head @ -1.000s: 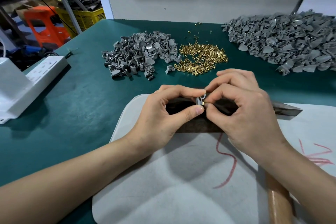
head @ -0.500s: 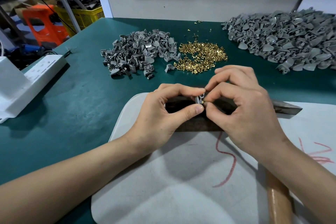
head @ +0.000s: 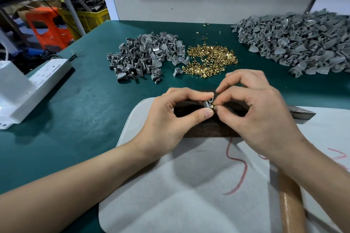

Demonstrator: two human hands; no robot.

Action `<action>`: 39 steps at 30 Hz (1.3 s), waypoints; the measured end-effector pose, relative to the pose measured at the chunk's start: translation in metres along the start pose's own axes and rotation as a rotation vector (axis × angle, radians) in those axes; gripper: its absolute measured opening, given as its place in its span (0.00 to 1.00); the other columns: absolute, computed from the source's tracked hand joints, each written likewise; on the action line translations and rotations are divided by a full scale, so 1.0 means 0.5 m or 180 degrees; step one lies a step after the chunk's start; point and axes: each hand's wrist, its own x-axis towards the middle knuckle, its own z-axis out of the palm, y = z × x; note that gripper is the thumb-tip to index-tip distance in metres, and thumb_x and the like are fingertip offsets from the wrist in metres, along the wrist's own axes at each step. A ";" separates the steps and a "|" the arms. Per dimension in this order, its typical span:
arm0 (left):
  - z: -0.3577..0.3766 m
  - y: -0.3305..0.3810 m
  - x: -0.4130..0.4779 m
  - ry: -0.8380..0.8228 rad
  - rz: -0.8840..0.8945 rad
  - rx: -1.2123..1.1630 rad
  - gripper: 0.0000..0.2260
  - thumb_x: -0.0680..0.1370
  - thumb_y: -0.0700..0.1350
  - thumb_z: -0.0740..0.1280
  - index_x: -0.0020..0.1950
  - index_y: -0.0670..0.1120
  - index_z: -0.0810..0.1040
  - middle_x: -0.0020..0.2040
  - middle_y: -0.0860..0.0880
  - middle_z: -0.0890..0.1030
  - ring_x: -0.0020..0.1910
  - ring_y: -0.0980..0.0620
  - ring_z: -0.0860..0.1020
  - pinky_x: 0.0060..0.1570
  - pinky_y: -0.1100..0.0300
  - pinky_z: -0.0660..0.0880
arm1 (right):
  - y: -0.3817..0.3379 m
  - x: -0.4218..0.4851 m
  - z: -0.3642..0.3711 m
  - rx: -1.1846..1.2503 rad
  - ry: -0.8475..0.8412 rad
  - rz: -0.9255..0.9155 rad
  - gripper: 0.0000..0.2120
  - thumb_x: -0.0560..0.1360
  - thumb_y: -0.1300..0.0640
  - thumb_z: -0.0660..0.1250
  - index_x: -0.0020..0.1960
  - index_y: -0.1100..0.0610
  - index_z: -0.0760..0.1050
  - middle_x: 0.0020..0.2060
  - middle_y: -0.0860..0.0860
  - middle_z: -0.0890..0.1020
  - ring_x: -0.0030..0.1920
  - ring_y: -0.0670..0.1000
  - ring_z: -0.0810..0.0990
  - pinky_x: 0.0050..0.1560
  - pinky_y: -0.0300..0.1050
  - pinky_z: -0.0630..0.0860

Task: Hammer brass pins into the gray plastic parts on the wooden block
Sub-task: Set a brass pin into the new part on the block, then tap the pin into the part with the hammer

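The block (head: pixel 208 128) lies on the white pad (head: pixel 170 195) with its long axis running left to right before me; my hands cover most of its top. One gray part (head: pixel 208 102) stands on the block near its middle, its open loop end pointing up and away from me. My left hand (head: pixel 170 117) pinches the part between thumb and forefinger, with the other fingers curled behind. My right hand (head: pixel 255 111) pinches a pin (head: pixel 212 106) between thumb and forefinger, against the part's right side; the remaining fingers arch loosely above. The pin is too small to tell which way it points. The hammer (head: pixel 291 204) lies under my right forearm, handle toward me. Farther back on the green table (head: pixel 75 109) lie loose pins (head: pixel 210 60), between a small gray pile (head: pixel 144 56) and a large one (head: pixel 303 43).
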 end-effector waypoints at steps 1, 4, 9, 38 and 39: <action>0.000 0.000 0.000 -0.0021 -0.0004 0.0019 0.11 0.69 0.45 0.74 0.48 0.57 0.81 0.47 0.55 0.83 0.52 0.54 0.79 0.56 0.64 0.72 | -0.005 0.005 -0.009 0.0003 -0.0181 0.0123 0.04 0.69 0.59 0.72 0.37 0.52 0.82 0.46 0.45 0.77 0.57 0.47 0.69 0.60 0.32 0.62; -0.002 -0.001 -0.002 -0.0046 -0.0015 0.0046 0.10 0.70 0.45 0.74 0.49 0.56 0.82 0.46 0.57 0.83 0.51 0.56 0.78 0.53 0.69 0.70 | -0.016 0.013 -0.038 0.0103 -0.0541 0.0441 0.04 0.66 0.50 0.67 0.38 0.44 0.81 0.49 0.38 0.76 0.56 0.42 0.69 0.57 0.26 0.60; -0.003 -0.003 -0.002 -0.0010 -0.0116 -0.0200 0.11 0.71 0.41 0.74 0.50 0.53 0.81 0.46 0.51 0.84 0.50 0.53 0.80 0.53 0.61 0.74 | 0.015 0.030 -0.120 -0.0628 -0.0275 0.1431 0.12 0.67 0.42 0.68 0.36 0.50 0.77 0.30 0.46 0.82 0.32 0.44 0.79 0.35 0.39 0.72; -0.003 -0.013 0.000 0.0229 -0.0051 0.0082 0.13 0.74 0.34 0.68 0.51 0.51 0.75 0.51 0.56 0.79 0.51 0.65 0.76 0.50 0.75 0.68 | -0.147 0.009 -0.085 -0.0635 -0.0712 0.1581 0.15 0.77 0.54 0.62 0.34 0.60 0.70 0.28 0.57 0.80 0.19 0.53 0.77 0.19 0.36 0.68; -0.002 -0.016 0.001 0.0260 -0.0046 0.0115 0.14 0.73 0.34 0.68 0.51 0.52 0.74 0.53 0.55 0.78 0.53 0.65 0.75 0.52 0.74 0.68 | -0.150 0.010 -0.083 -0.0766 -0.0679 0.1557 0.15 0.77 0.54 0.62 0.34 0.59 0.70 0.28 0.56 0.78 0.20 0.53 0.76 0.19 0.37 0.68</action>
